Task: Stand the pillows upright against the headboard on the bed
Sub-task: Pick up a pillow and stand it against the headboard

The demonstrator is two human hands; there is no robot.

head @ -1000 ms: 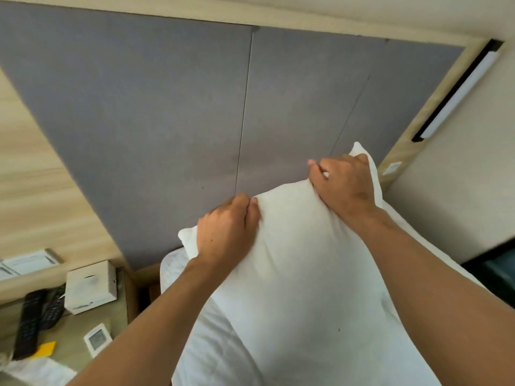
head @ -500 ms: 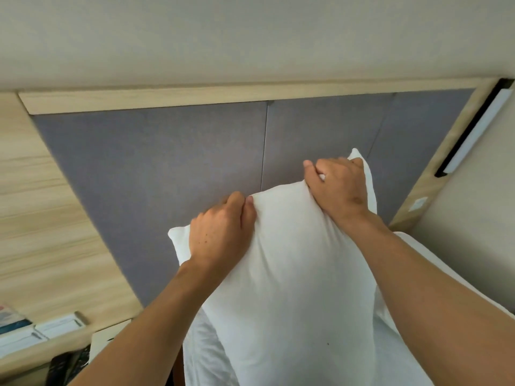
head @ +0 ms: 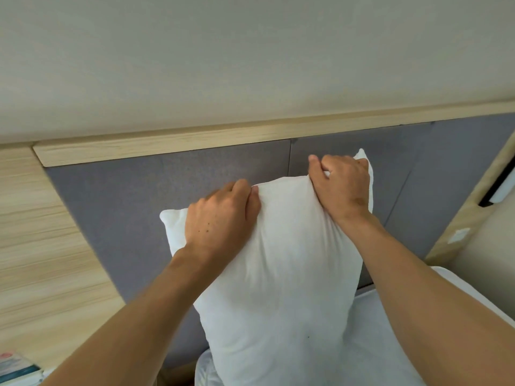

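You stood in a bedroom, hotel-like, with a grey padded fabric headboard (head: 133, 218) framed in pale wood trim (head: 178, 146), a white-sheeted bed (head: 370, 344), a plain cream wall (head: 223, 57).

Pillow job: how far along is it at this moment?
Done: none visibly finished; no pillow stands on its own. In hand: the left hand and right hand grip the top edge of one white pillow, held upright before the grey headboard above the bed. Left: lean it back and release. Other pillows aren't clearly visible.
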